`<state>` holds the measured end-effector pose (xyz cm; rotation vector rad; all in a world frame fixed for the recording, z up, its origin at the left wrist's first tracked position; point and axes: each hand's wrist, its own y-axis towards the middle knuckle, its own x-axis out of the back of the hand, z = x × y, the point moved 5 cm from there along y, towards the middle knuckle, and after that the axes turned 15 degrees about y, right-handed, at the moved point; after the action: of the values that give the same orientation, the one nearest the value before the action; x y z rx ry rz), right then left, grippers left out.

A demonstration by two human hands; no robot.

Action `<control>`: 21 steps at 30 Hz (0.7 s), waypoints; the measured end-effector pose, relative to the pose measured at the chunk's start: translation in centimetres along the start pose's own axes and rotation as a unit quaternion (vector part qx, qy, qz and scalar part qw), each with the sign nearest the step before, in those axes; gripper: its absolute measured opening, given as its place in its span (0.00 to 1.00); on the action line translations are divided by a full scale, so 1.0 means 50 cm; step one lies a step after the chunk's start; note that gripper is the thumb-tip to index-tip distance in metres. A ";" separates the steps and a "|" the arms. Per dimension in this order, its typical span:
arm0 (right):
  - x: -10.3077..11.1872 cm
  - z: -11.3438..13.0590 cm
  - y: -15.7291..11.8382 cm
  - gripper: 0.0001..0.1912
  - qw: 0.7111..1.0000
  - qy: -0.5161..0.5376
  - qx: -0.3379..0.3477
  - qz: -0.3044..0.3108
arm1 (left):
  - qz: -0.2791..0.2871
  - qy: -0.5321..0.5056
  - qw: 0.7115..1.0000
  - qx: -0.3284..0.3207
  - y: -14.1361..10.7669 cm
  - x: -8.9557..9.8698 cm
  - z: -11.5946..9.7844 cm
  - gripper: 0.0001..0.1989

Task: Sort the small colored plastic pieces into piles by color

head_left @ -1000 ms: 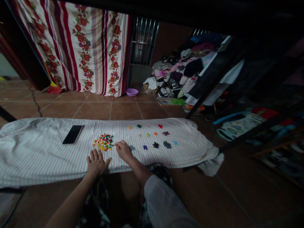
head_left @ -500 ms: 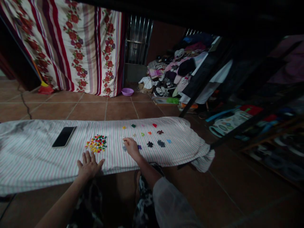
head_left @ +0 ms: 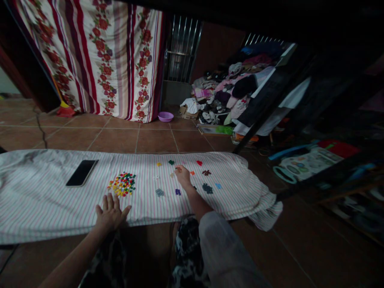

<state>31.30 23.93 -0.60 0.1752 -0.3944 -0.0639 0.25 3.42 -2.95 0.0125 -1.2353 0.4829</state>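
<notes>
My left hand (head_left: pixel 110 212) lies flat on the striped cloth with fingers spread, just below a mixed pile of small coloured pieces (head_left: pixel 122 184). My right hand (head_left: pixel 184 177) is over the sorted groups, its fingers pinched together; what they hold, if anything, is too small to make out. Around it sit little single-colour clusters: beige pieces (head_left: pixel 172 175), orange pieces (head_left: pixel 192 173), green pieces (head_left: pixel 171 162), purple pieces (head_left: pixel 178 192) and white pieces (head_left: pixel 156 177). My right hand and wrist hide the light green cluster and most of the black one.
A phone (head_left: pixel 82 173) lies on the cloth (head_left: pixel 45 200) at left. Further right are grey pieces (head_left: pixel 160 193), dark grey pieces (head_left: pixel 207 188), brown pieces (head_left: pixel 207 173) and light blue pieces (head_left: pixel 218 186). Beyond stand a purple basin (head_left: pixel 166 117) and a heap of clothes (head_left: pixel 225 90).
My right hand has moved right and a little farther away, from beside the white pieces to over the light green ones. My left hand stays flat. The view has shifted slightly.
</notes>
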 end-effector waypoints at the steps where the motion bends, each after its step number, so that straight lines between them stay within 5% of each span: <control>1: 0.003 -0.006 0.014 0.15 1.000 -0.011 -0.007 -0.010 | 0.002 -0.004 1.000 -0.001 0.001 -0.001 0.001 0.44; 7: -0.002 -0.019 0.085 0.17 0.995 -0.093 -0.004 -0.037 | -0.002 -0.025 1.000 -0.017 0.004 -0.004 -0.001 0.45; 21: -0.052 -0.043 0.170 0.19 0.989 -0.147 0.004 0.014 | -0.002 -0.011 1.000 -0.004 0.002 0.005 -0.007 0.43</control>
<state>29.96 32.86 -2.00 0.1680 -0.6902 -0.0613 0.60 3.69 -2.86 0.0138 -1.2587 0.4746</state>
